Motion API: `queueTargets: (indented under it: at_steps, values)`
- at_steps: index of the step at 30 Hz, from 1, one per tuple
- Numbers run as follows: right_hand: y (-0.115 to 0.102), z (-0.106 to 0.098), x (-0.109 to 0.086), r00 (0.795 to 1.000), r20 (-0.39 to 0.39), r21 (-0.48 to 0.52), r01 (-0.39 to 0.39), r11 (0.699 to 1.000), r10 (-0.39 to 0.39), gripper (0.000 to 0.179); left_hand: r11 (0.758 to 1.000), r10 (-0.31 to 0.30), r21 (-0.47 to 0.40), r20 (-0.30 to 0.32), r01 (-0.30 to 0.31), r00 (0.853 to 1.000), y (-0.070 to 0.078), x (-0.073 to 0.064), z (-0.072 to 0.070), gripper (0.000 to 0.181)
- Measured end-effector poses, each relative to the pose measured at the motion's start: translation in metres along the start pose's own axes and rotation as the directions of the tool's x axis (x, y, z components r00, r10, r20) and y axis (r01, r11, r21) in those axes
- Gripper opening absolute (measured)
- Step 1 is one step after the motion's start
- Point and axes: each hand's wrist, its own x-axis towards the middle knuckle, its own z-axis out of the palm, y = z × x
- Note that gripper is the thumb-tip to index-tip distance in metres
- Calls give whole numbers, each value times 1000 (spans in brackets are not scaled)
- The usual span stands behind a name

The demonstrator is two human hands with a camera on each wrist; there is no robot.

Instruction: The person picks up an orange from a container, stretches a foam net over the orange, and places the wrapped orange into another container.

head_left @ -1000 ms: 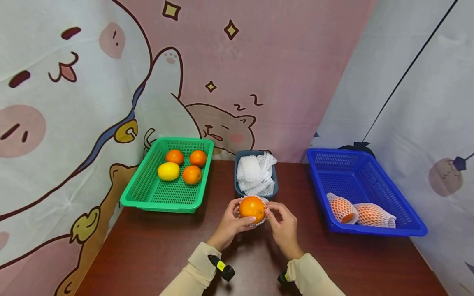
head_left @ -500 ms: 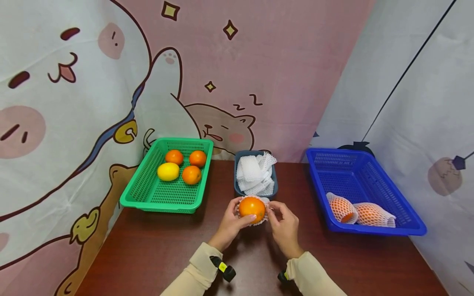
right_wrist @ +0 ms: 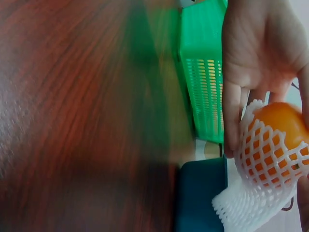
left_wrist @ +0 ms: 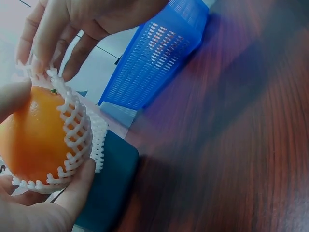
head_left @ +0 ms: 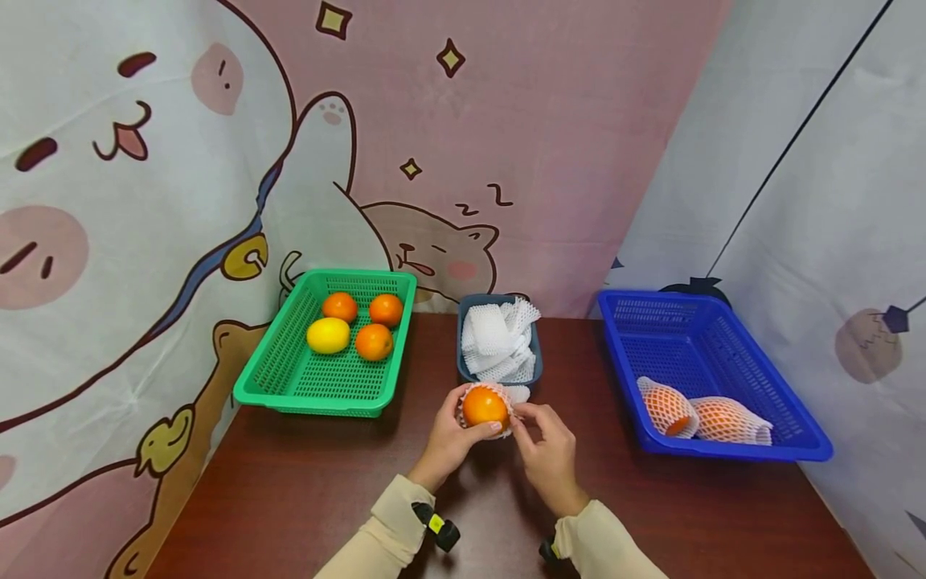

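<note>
An orange point(head_left: 484, 406) sits partly inside a white foam net sleeve point(left_wrist: 77, 128), its near side bare. My left hand point(head_left: 448, 438) grips the fruit and net from the left, with the thumb across the orange's front. On the other side my right hand point(head_left: 547, 450) pinches the net's edge between thumb and fingertips. In the right wrist view the net point(right_wrist: 263, 159) covers the lower part of the orange and its tail hangs loose beyond it. Both hands are just in front of a small dark bin point(head_left: 537, 366) filled with white foam nets point(head_left: 499, 342).
At the left stands a green basket point(head_left: 318, 394) with several oranges point(head_left: 374, 342) and a yellow lemon-like fruit point(head_left: 329, 335). A blue basket point(head_left: 716, 446) at the right holds two netted oranges point(head_left: 669, 410). A printed cloth point(head_left: 564, 161) hangs behind the brown table point(head_left: 289, 498).
The right hand has shifted slightly left, its fingertips now at the net's edge closer over the orange. The orange has moved slightly left. Baskets and bin stay put.
</note>
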Motion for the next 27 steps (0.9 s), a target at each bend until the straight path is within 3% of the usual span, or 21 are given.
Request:
queueTargets:
  at_steps: [5, 11, 16, 21, 27]
  values:
    - [-5, 2, -3, 999, 16, 25, 38, 999, -38, 31, 1000, 16, 2, 2, -16, 1000, -1, 0, -2, 69]
    - [-2, 0, -7, 998, 62, 47, 28, 998, -31, 38, 979, 93, 184, -6, -90, 996, -2, -3, -5, 75]
    - [3, -6, -6, 994, 100, -8, -46, 999, 47, 33, 900, 197, 393, 21, -190, 980, -5, -2, -7, 83]
    - [4, -7, 0, 982, 120, -113, -129, 985, 143, 29, 825, 267, 496, 77, -269, 961, -6, -3, -6, 84]
    - [4, -3, 5, 922, 265, -98, -267, 959, 283, 53, 700, 365, 600, 164, -386, 917, -6, -7, -3, 81]
